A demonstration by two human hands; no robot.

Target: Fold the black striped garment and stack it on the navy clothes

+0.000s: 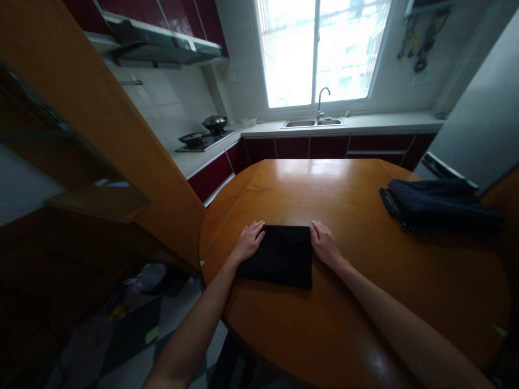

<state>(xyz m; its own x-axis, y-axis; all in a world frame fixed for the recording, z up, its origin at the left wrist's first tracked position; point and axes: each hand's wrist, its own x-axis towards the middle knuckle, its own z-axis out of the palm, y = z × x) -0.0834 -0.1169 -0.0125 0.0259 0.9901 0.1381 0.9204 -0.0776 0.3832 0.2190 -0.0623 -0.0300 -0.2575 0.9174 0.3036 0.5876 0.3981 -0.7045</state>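
Note:
A folded piece of black cloth (284, 256) lies flat on the wooden table (320, 189) in front of me, roughly a rectangle. My left hand (249, 241) rests on its upper left side, fingers stretched out over the fabric. At the upper right corner, my right hand (324, 243) touches the edge with its fingers extended and lying low. Neither hand is closed around the cloth. What kind of garment or fabric it is, I cannot tell.
A stack of dark folded clothes (438, 202) sits on the table's right side. Beyond the table are a counter with a sink (312, 123) and a stove (206, 140) with a pot (214, 123) and pan. A wooden cabinet panel (133, 156) stands at the left.

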